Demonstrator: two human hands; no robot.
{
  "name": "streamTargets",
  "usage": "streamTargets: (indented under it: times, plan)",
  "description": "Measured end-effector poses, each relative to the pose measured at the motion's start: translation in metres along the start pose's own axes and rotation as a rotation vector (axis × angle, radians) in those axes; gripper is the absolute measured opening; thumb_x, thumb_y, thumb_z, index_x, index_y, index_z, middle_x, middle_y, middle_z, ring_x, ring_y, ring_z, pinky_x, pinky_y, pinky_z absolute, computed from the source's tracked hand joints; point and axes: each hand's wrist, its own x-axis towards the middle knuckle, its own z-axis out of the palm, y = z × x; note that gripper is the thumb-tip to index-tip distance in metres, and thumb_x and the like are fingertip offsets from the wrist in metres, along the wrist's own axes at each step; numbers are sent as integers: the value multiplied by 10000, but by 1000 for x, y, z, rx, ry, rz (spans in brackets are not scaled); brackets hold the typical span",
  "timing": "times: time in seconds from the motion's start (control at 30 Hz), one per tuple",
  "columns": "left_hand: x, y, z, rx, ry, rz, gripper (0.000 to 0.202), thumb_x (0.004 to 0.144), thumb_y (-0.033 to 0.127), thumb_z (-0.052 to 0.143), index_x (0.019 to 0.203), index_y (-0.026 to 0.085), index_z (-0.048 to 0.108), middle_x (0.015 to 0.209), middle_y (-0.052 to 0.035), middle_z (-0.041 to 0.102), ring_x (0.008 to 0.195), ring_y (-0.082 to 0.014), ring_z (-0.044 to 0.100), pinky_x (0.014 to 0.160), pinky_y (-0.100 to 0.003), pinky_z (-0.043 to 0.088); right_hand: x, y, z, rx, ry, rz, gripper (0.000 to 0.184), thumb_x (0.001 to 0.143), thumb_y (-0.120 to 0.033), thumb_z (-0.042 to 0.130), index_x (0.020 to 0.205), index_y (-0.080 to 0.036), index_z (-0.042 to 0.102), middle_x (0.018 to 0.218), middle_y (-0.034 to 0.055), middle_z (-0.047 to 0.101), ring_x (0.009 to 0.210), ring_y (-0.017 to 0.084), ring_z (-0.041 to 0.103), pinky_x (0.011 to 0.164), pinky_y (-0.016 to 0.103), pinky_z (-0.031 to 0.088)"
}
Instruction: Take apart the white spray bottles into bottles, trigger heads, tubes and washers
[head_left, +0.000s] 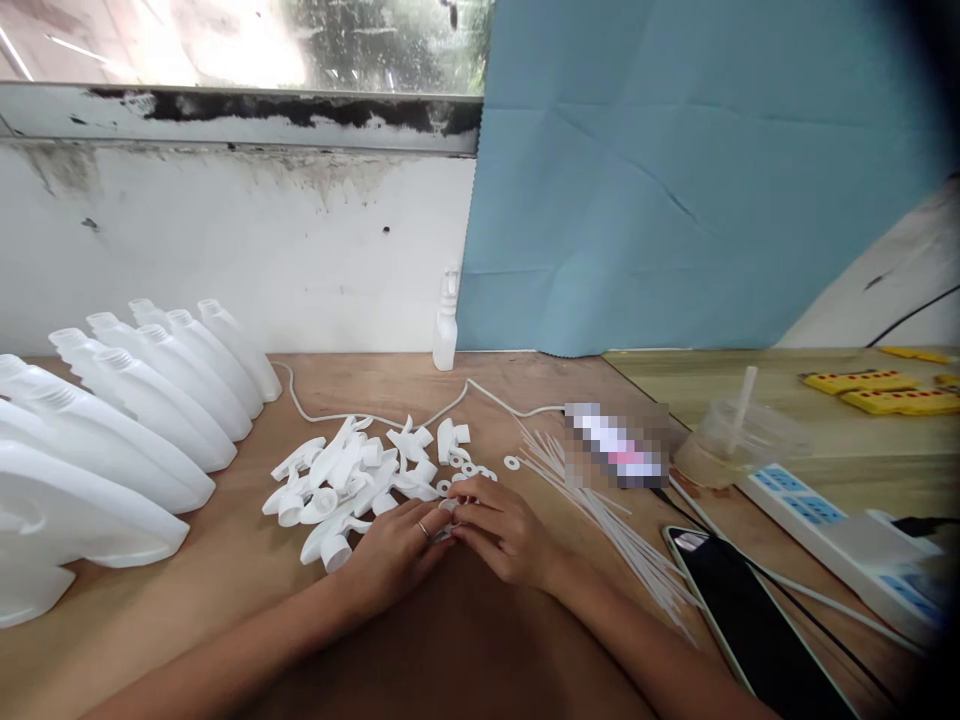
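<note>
Your left hand point(394, 550) and right hand point(506, 530) are pinching a white part point(448, 506).
Left-of-frame bottles point(169, 420) are standing headless; central trigger heads point(341, 460) are lying loose, unfitted.

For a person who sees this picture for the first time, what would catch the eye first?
Probably the large blue sheet on the wall, right of the window, and the rows of white bottles along the table's left side. Between them, low in the middle, the left hand and right hand meet over a small white piece, beside a pile of white spray heads.
</note>
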Motion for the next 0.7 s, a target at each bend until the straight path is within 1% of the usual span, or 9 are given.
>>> streamTargets:
  times: [0.07,0.13,0.23,0.3,0.37,0.43,0.47,0.57,0.7]
  plan:
    - [-1,0,2,11,13,-13,123,940,239,450,1043,210,509,910,-32,617,836,-168,596,746,-275,485,1,0,-5,-2,25,30,170,871,-126,502,987,-196,605,1068,103,590,934,198,578,819,342,488]
    - [-3,0,4,25,34,-39,128,931,240,462,1051,205,489,917,-37,614,829,-171,600,739,-276,490,2,4,-13,-68,85,113,193,888,-131,473,1031,-196,586,1070,103,590,986,207,571,867,352,470]
    - [-5,0,6,26,49,-76,280,899,227,515,1166,209,432,988,-49,622,872,-183,610,765,-288,500,1,20,-27,-338,149,296,164,899,-151,464,984,-184,600,1003,96,607,957,223,565,879,379,436]
    - [-4,0,6,13,42,-82,350,882,211,535,1209,225,411,1030,-47,623,906,-187,612,791,-294,501,-3,34,-34,-587,106,452,135,867,-167,515,946,-168,624,1036,112,606,982,264,548,881,418,404]
    - [-3,1,6,0,36,-86,333,872,199,540,1184,233,430,1038,-40,622,917,-186,612,802,-297,500,-9,46,-38,-781,33,634,159,840,-193,557,968,-148,642,1093,142,593,1034,313,520,844,431,392]
    - [-2,1,5,-8,54,-85,307,861,186,545,1148,226,444,1034,-41,622,915,-187,611,801,-298,500,-14,55,-40,-884,-60,767,158,845,-209,556,940,-139,660,1079,153,606,1037,330,514,797,417,384]
    - [-2,1,5,-8,63,-80,298,859,182,546,1137,221,445,1028,-42,622,912,-188,610,798,-298,500,-16,57,-41,-909,-100,806,149,853,-206,545,902,-139,670,1050,150,620,1023,325,522,778,403,377]
    - [-2,1,5,-4,78,-56,286,859,176,541,1124,214,441,1005,-45,621,900,-188,607,787,-298,500,-17,58,-44,-936,-149,828,175,864,-171,523,791,-147,680,972,129,654,980,295,549,746,367,348]
    - [-3,-1,7,11,53,-37,315,864,176,535,1156,223,431,1038,-46,612,923,-190,593,812,-309,493,-13,55,-49,-916,-68,760,191,876,-188,535,786,-171,703,901,89,681,907,257,583,701,340,320]
